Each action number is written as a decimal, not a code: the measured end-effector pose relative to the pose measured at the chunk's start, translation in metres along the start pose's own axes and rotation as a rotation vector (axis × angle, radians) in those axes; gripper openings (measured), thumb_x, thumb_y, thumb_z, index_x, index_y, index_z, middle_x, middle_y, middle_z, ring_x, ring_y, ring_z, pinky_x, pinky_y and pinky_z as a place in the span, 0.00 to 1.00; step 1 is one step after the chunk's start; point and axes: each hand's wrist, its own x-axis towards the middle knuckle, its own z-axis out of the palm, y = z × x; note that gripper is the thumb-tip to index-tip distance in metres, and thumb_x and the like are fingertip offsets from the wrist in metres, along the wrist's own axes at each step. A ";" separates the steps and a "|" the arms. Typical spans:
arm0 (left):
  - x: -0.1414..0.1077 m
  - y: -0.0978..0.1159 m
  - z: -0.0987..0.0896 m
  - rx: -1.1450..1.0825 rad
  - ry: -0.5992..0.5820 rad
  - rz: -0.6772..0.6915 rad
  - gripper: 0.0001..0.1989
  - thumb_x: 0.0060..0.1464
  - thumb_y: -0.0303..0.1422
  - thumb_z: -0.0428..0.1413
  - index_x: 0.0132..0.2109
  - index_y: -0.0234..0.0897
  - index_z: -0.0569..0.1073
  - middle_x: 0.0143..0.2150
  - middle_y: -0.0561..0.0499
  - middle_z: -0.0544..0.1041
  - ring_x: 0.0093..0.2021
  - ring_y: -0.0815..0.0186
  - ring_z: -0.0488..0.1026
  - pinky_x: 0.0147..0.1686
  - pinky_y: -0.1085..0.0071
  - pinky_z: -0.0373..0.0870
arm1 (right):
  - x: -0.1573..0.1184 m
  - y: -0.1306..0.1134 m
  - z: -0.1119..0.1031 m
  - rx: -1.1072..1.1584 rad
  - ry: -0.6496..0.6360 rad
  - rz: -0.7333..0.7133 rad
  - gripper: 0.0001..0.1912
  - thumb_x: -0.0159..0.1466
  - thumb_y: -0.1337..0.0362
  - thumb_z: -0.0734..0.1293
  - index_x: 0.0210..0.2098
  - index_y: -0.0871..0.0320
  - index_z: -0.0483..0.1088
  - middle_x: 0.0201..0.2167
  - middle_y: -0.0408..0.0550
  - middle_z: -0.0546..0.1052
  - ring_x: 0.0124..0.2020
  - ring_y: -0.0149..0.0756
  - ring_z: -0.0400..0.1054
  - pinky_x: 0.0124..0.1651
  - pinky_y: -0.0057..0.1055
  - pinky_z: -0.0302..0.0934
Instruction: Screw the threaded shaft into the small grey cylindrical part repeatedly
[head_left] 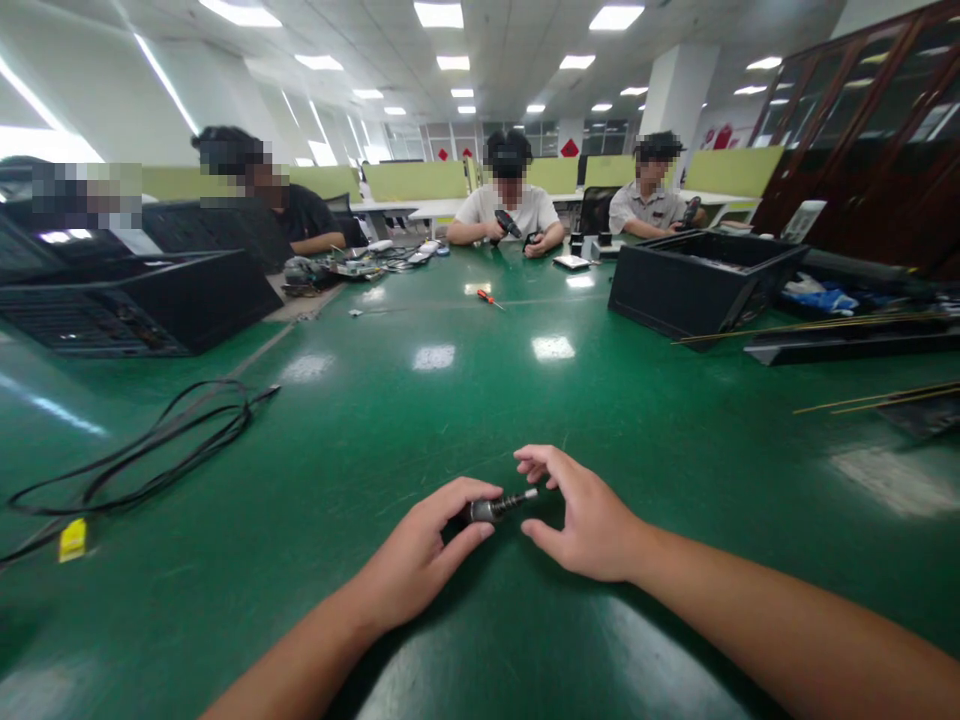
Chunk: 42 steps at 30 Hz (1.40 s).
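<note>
My left hand (427,545) is closed round a small dark cylindrical metal part (484,511), held low over the green table. From its right end sticks out a thin shaft, ribbed or wound with a spring, with a pale tip; my fingers hide its left end. My right hand (585,515) is open beside that tip, thumb and fingers apart, and I see nothing in its grasp.
On the green table (360,420), a coiled black cable (161,450) with a yellow tag lies left. Black computer cases stand at left (135,305) and right (697,285). An orange screwdriver (489,298) lies ahead. Several people sit opposite, one holding a power drill (508,223).
</note>
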 end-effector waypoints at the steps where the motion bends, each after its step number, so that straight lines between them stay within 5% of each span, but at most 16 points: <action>1: 0.000 0.001 0.000 -0.002 -0.001 0.028 0.15 0.66 0.33 0.52 0.57 0.42 0.70 0.54 0.46 0.75 0.53 0.61 0.72 0.56 0.61 0.69 | 0.000 -0.002 -0.001 -0.004 -0.012 -0.010 0.35 0.55 0.71 0.71 0.60 0.53 0.60 0.51 0.50 0.72 0.49 0.40 0.69 0.54 0.39 0.65; 9: 0.000 0.008 0.003 0.041 0.121 0.029 0.13 0.61 0.33 0.57 0.52 0.39 0.73 0.43 0.48 0.79 0.39 0.64 0.75 0.40 0.69 0.74 | -0.001 -0.011 -0.005 -0.069 -0.060 -0.017 0.23 0.57 0.69 0.72 0.51 0.54 0.68 0.44 0.48 0.76 0.45 0.42 0.70 0.50 0.38 0.64; 24: -0.001 0.008 0.005 -0.068 0.062 0.209 0.14 0.62 0.28 0.57 0.54 0.40 0.74 0.48 0.46 0.79 0.47 0.63 0.76 0.49 0.66 0.72 | -0.002 -0.008 -0.005 -0.083 -0.007 -0.142 0.17 0.57 0.67 0.74 0.46 0.54 0.73 0.41 0.46 0.80 0.41 0.39 0.73 0.47 0.36 0.63; 42: -0.003 0.010 0.009 0.061 0.244 0.368 0.16 0.58 0.26 0.60 0.54 0.36 0.76 0.46 0.46 0.82 0.46 0.66 0.79 0.49 0.73 0.75 | 0.000 -0.004 -0.004 -0.039 0.003 -0.241 0.06 0.61 0.67 0.73 0.39 0.55 0.77 0.34 0.43 0.82 0.34 0.35 0.76 0.40 0.31 0.64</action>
